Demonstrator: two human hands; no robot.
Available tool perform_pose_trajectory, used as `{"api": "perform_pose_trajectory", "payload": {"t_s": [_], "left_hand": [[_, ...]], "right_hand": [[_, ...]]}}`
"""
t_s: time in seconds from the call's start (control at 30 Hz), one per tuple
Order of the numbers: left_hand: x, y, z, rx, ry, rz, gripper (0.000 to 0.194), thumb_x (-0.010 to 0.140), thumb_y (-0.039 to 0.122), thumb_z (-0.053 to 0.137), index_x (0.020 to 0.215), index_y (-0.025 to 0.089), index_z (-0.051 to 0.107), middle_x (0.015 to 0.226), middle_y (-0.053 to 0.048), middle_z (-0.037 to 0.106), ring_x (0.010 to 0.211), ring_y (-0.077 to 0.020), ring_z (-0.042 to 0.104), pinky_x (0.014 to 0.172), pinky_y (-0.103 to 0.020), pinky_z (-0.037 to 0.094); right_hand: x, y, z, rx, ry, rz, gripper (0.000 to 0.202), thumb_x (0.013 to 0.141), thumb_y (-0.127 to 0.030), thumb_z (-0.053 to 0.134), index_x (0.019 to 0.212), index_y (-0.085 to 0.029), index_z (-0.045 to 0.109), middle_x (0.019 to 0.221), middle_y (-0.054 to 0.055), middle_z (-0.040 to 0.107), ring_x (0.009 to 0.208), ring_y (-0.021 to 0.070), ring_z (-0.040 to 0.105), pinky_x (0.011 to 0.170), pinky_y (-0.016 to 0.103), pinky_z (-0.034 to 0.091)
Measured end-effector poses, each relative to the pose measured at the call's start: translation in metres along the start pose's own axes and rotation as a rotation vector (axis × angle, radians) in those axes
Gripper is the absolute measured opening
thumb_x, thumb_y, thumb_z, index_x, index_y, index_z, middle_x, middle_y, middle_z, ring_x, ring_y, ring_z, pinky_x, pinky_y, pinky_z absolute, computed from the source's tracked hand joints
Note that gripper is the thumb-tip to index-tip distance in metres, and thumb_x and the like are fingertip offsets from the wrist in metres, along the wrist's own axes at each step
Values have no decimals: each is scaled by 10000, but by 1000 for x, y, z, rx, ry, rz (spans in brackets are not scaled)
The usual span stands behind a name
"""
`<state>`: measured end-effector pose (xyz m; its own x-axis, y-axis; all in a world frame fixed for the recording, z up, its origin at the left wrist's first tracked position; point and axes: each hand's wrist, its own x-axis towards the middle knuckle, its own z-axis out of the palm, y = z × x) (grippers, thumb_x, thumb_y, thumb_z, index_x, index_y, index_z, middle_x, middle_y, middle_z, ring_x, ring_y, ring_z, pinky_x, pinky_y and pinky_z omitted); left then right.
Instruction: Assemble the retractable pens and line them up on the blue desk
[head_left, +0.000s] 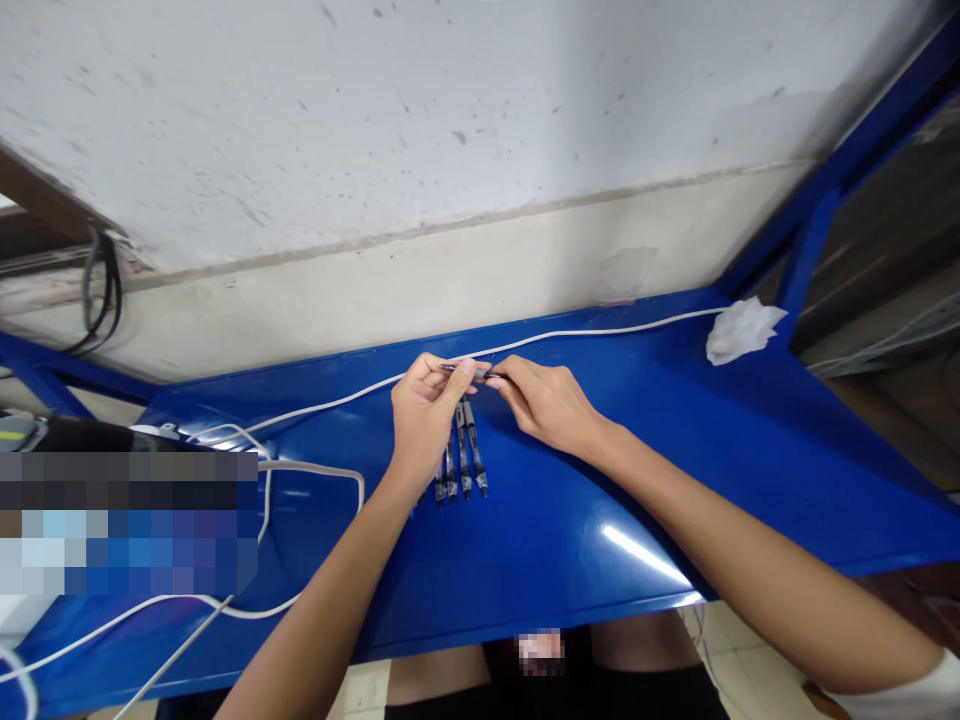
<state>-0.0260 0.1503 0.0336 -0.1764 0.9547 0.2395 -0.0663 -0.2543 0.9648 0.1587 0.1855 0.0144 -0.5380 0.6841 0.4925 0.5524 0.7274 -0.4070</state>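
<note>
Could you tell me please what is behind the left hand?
Pens on the blue table and a white cable run partly behind the left hand. Their covered parts, and any further pens there, cannot be seen.

so left arm (322,590) and right arm (720,530) both reach forward and angle inward, hands nearly meeting, fingertips close together. left hand (424,415) has its palm turned inward, fingers curled and thumb (462,380) pressing over them. right hand (555,408) is back-side up, fingers bent into a pinch pointing left, wrists (609,440) look pretty straight tbh
</note>
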Motion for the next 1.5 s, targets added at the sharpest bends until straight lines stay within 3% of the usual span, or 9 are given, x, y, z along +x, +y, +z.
{"api": "perform_pose_trajectory", "payload": {"t_s": [0.3,0.47,1.17,1.3,1.4,1.5], "left_hand": [[-1,-2,1,9,1,-11,315,964,449,780,870,201,609,1024,-97,843,876,-187,783,823,-329,586],[-1,-4,1,22,27,-27,344,941,483,798,876,203,609,983,-89,845,825,-183,786,798,-324,588],[-3,-1,5,-6,56,-20,324,940,442,811,879,197,608,929,-86,840,824,-204,801,780,-339,611],[-2,-1,1,-68,-25,-22,262,930,377,832,1004,196,658,1015,-85,837,909,-197,792,864,-339,610],[-2,-1,-2,-89,-133,-31,350,915,318,849,1213,208,703,1163,-99,817,1079,-213,773,949,-332,595],[-1,-2,-2,-65,-171,-22,296,936,310,821,1204,211,744,1219,-109,803,1133,-233,762,933,-326,602]], "right_hand": [[1,-4,-4,-4,3,27,295,1151,-441,436,1134,-191,592,1003,86,796,733,187,684,605,294,318],[1,-1,-3,-71,29,-7,369,1180,-417,351,1082,-191,626,985,91,796,763,186,691,614,300,314],[1,-1,-1,-83,78,-18,418,1177,-450,358,988,-184,619,889,87,796,651,167,651,589,302,278],[0,-1,-2,-77,90,-41,386,1179,-399,354,1012,-179,623,866,73,778,657,157,633,594,303,268],[0,0,-2,-79,96,-52,386,1178,-358,330,996,-179,620,827,59,751,631,152,599,586,312,252],[-1,2,-1,-74,95,-57,384,1176,-346,327,977,-180,611,824,57,740,626,153,586,583,313,256]]}}
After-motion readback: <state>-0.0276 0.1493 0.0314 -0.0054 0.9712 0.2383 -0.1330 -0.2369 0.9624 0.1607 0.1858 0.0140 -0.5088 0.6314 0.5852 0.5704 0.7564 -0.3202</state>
